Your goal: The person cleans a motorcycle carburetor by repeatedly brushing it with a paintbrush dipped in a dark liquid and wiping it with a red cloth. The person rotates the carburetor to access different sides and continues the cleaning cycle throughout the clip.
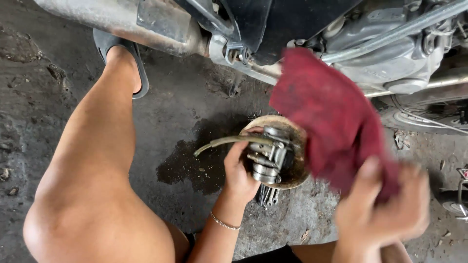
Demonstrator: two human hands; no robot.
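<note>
**Carburettor and rag, over a stained floor**

Leftmost, a bare leg (92, 160) ends in a dark sandal (122, 53) on the oil-stained concrete floor (195, 160). Next, the left hand (239, 170) is closed around a grey metal carburettor (268, 156), its hose (224, 142) curving out leftward, held above a round shallow bowl (297, 180). Further right, the blurred right hand (385, 209) grips a dark red rag (331, 117), raised beside the carburettor. Behind both stands a motorcycle engine (390, 53).

Single head-worn view, steeply downward and close, over bent knee, stained concrete floor (195, 117) and motorcycle underside (390, 44).
</note>
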